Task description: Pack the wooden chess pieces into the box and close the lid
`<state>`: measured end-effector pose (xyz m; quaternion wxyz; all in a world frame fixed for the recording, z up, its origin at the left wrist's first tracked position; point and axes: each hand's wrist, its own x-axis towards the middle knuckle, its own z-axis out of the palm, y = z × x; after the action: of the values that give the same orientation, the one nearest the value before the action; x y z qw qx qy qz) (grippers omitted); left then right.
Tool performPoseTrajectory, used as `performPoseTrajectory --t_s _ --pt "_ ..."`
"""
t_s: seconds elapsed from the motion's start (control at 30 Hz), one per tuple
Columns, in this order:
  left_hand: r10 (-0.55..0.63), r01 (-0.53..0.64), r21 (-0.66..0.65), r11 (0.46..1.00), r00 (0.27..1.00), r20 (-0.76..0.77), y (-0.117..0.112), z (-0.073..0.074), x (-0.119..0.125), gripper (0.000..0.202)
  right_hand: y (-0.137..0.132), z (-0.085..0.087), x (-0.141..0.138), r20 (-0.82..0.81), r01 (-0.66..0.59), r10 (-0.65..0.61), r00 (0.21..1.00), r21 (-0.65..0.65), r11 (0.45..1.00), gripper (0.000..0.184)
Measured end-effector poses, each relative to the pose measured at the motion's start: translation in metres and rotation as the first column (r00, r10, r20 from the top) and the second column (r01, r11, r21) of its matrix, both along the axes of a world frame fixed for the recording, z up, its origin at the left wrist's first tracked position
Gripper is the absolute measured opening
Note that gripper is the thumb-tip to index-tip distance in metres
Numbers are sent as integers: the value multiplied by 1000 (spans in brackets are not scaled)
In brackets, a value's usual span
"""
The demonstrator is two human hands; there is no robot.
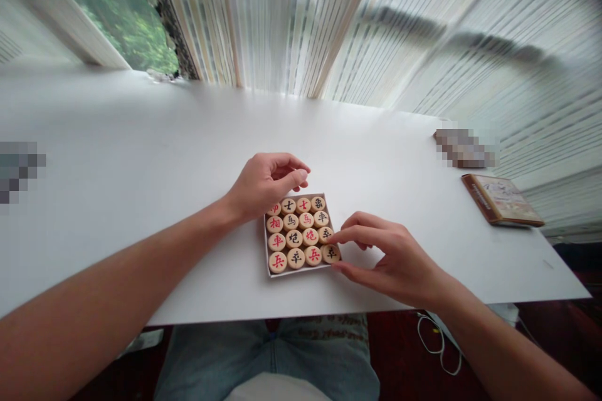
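Observation:
A shallow open box [291,274] sits near the table's front edge, filled with rows of round wooden Chinese chess pieces [294,238] marked in red and black characters. My right hand [390,257] is at the box's right side. Its index finger and thumb lie on opposite edges of the near-right corner piece [332,254], a black-marked one. Over the far-left corner of the box is my left hand [270,182], its fingers curled in toward the thumb. No piece shows in it, and it partly covers the piece at that corner.
The white table [188,131] reaches back to vertical blinds [273,19]. To the right lies a brown box [503,199], with a pixelated item [463,147] behind it. Another pixelated object [16,169] is at the far left. A white cable [439,344] hangs below the table's front edge.

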<state>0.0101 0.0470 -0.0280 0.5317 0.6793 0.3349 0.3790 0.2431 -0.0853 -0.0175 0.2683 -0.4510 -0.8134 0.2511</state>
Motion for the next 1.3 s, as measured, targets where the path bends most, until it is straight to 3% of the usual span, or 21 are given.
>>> performPoseTrajectory --t_s 0.33,0.87,0.97,1.13,1.23,1.3 --pt "-1 1 -1 1000 1000 2 0 1 0 20 -2 -2 -2 -53 -10 13 999 47 999 13" --pt "2 -2 2 1000 1000 1 1 -1 -1 24 2 4 4 -33 8 -7 999 46 999 19" --pt "28 -28 47 999 1000 -6 6 6 -2 25 13 7 11 -22 20 -19 1000 41 999 46" --pt "39 -14 128 992 981 -192 4 40 -23 45 33 7 18 73 -78 84 994 -85 993 110" --pt "33 45 177 983 911 -412 -16 51 -50 67 39 2 16 130 -111 131 983 -153 982 126" --pt "29 60 158 986 862 -507 -36 45 -68 82 40 -4 15 151 -124 153 977 -185 975 129"
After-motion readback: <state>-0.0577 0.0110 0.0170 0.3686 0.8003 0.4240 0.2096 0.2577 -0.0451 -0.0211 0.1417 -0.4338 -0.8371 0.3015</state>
